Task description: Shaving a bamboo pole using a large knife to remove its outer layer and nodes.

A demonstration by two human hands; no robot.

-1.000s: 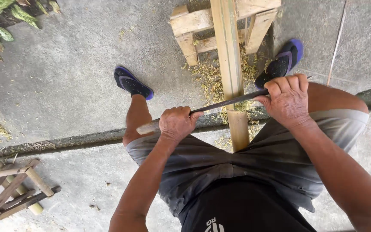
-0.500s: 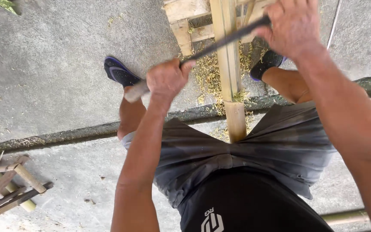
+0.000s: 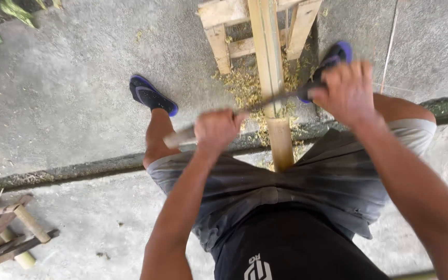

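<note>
Pale bamboo pole (image 3: 271, 78) runs toward twelve o'clock; left hand (image 3: 216, 130) and right hand (image 3: 347, 92), fists clenched, brace the dark two-handled blade (image 3: 265, 102) across it for shaving.

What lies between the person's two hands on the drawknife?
In the head view, the bamboo pole runs between the left hand and right hand, under the drawknife.

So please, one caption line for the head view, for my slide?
Both hands, left hand and right hand, grip a two-handled blade across a bamboo pole on a wooden stand.
</note>
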